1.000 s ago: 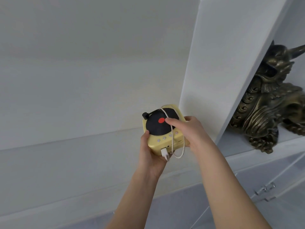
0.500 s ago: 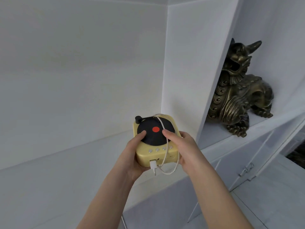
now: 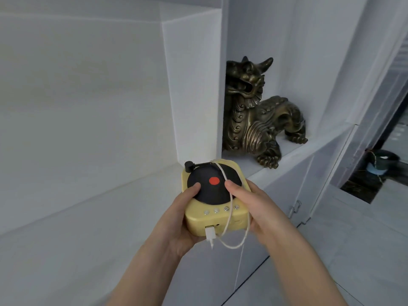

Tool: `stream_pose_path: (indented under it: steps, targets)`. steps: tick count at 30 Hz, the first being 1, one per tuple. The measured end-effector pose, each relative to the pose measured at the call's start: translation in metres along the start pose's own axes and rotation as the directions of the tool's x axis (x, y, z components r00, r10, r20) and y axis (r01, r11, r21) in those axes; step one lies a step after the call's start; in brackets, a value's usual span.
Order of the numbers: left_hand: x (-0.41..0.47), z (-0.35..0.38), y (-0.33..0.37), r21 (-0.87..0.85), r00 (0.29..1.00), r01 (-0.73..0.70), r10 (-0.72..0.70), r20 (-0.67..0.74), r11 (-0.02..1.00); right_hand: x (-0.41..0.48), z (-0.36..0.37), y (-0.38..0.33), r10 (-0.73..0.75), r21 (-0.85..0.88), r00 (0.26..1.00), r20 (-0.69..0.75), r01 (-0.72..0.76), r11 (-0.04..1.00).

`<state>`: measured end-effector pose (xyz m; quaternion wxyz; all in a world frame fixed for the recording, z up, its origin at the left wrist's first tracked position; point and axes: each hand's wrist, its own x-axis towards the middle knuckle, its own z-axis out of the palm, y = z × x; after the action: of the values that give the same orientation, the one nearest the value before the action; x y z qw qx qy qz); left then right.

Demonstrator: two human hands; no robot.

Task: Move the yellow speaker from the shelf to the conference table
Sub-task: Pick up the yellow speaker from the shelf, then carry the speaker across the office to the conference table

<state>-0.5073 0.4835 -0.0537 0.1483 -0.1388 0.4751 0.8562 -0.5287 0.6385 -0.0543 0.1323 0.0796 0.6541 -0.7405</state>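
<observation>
– White laminate is most of what shows: a wide shelf (image 3: 99,217) with a plain back wall, and an upright divider (image 3: 192,85) closing its right end.

– And the yellow speaker (image 3: 217,214)?

– Off the shelf, carried in both hands just out from the front edge, near the foot of the divider. It is a small box with rounded corners. It has a black disc (image 3: 205,191) with a red dot on top and a row of little buttons along the near side.

– How are the hands set?

– The left hand (image 3: 176,219) cups the left side from below, fingers curled under, thumb lying on the disc. The right hand (image 3: 258,208) wraps the right side the same way, thumb also on the disc.

– Any wire?

– A white cable (image 3: 230,202) runs over the top beside the right thumb. It hangs in a loop below the front face and ends in a plug (image 3: 209,234) at the socket there.

– What lies past the divider?

– A second bay, with a dark bronze beast statue (image 3: 254,120) sitting near its front edge, mouth open, facing left. Below are white cabinet doors (image 3: 298,180) with small metal handles (image 3: 294,208).

– And the floor?

– Pale grey floor (image 3: 353,250) runs out to the right. At the far right a dark pot (image 3: 383,160) stands on darker ground; what it holds I cannot tell.
</observation>
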Motion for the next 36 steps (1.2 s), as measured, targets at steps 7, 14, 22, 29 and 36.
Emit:
stream_pose_path:
  steps: [7, 14, 22, 29, 36]
  targets:
    - [-0.014, 0.081, -0.060, 0.106, 0.989, 0.102, -0.112, 0.093, 0.989, -0.064, -0.094, 0.007, -0.003, 0.047, 0.986, -0.166, 0.011, 0.999]
    - [-0.025, 0.172, -0.131, 0.228, 0.940, 0.184, -0.239, 0.242, 0.956, -0.136, -0.192, 0.016, -0.015, 0.076, 0.928, -0.373, 0.047, 0.996]
    - [-0.016, 0.275, -0.191, 0.385, 0.848, 0.263, -0.402, 0.345, 0.885, -0.185, -0.290, 0.011, -0.012, 0.112, 0.793, -0.610, 0.101, 0.989]
    - [0.019, 0.363, -0.220, 0.530, 0.743, 0.220, -0.493, 0.453, 0.819, -0.184, -0.371, 0.000, 0.022, 0.119, 0.648, -0.761, 0.107, 0.987]
    - [0.079, 0.456, -0.232, 0.654, 0.656, 0.176, -0.582, 0.479, 0.736, -0.151, -0.445, -0.026, 0.044, 0.101, 0.491, -0.870, 0.089, 0.991]
